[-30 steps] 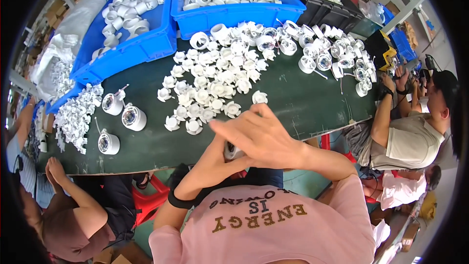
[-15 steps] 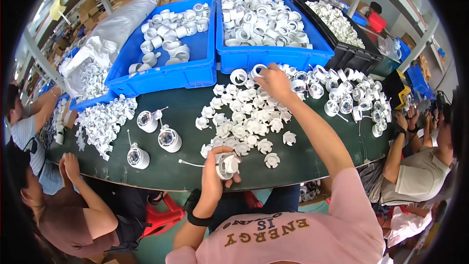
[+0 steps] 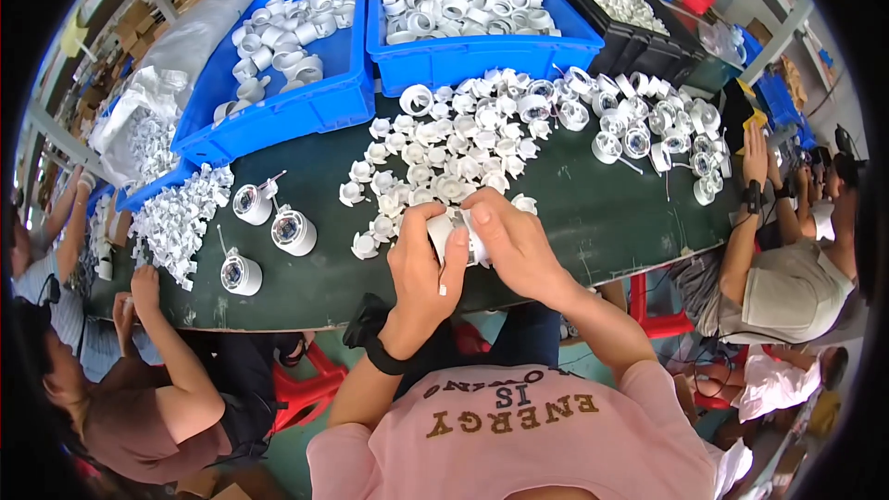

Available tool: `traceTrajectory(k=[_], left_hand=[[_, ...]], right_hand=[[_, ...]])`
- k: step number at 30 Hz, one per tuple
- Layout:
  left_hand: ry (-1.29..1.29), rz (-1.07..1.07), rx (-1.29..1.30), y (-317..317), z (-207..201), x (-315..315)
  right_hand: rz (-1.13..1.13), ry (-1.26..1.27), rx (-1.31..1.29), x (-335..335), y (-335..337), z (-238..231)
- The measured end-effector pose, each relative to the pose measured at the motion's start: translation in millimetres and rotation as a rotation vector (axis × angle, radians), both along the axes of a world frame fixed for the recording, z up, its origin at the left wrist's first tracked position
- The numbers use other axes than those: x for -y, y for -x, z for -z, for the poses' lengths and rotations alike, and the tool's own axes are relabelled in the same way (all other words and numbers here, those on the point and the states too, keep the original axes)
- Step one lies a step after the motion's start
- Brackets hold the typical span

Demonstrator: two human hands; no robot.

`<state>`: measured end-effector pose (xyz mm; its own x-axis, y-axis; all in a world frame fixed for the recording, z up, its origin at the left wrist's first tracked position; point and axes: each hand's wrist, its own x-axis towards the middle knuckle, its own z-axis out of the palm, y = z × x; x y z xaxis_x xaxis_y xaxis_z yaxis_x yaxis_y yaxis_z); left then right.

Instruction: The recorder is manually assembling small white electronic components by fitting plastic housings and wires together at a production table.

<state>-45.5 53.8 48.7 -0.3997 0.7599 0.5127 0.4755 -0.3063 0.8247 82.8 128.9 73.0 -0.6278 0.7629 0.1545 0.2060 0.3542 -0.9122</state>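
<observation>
A white round lamp housing (image 3: 450, 230) is held between both hands just above the table's near edge. My left hand (image 3: 419, 264) wraps its left side, thumb over the front. The fingers of my right hand (image 3: 519, 245) close on the housing from the right and cover much of it. Below my left thumb hangs a thin wire end with a small white connector (image 3: 443, 290). Just beyond the hands lies a spread of white cup-shaped plastic parts with notched rims (image 3: 435, 153). One loose white ring (image 3: 417, 100) rests past them.
Two blue bins (image 3: 486, 54) of white rings and a black crate (image 3: 685, 56) stand along the back. Three wired white cylinders (image 3: 294, 231) stand at left near a heap of small white clips (image 3: 185, 222). More wired units (image 3: 639, 134) lie at right. Co-workers sit on both sides.
My right hand has come back from a white ring beside the blue bin and joined my left hand at the housing. That ring is gone from its spot. The view has shifted.
</observation>
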Motion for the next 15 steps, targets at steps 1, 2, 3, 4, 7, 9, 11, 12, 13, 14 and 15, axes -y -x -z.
traceTrajectory(k=[1,2,3,4,7,9,11,12,13,14,15], left_hand=[[0.028,-0.007,0.008,0.5,0.9,1.6],[0.055,-0.015,0.016,1.7,1.0,3.4],[0.077,0.007,0.099,3.9,0.0,4.4],[0.079,0.011,0.092,5.6,-1.4,5.5],[0.085,0.062,0.087,5.1,-5.8,9.2],[0.108,0.055,0.137,1.4,-1.2,13.3],[0.130,0.048,0.187,1.0,-0.9,14.7],[0.123,0.045,0.180,1.2,-1.7,15.9],[0.117,0.042,0.174,1.5,-2.5,16.9],[0.121,0.044,0.172,2.1,-3.1,17.6],[0.112,0.046,0.174,2.9,-4.7,16.7]], right_hand=[[-0.027,-0.007,0.096,4.1,-2.9,-6.6],[-0.024,0.000,0.089,7.0,-6.0,-9.5],[-0.126,0.107,0.005,8.4,-10.5,-11.8],[-0.229,0.213,-0.080,9.6,-14.2,-12.1],[-0.251,0.215,-0.109,10.5,-18.6,-3.5],[-0.224,0.143,-0.110,11.6,-18.8,1.2],[-0.200,0.191,-0.243,15.4,-17.0,4.7],[-0.196,0.194,-0.246,16.7,-17.6,0.9],[-0.205,0.184,-0.181,18.2,-18.7,-6.5],[-0.213,0.175,-0.115,19.4,-19.2,-10.1],[-0.209,0.176,-0.118,20.4,-19.0,-8.7]])
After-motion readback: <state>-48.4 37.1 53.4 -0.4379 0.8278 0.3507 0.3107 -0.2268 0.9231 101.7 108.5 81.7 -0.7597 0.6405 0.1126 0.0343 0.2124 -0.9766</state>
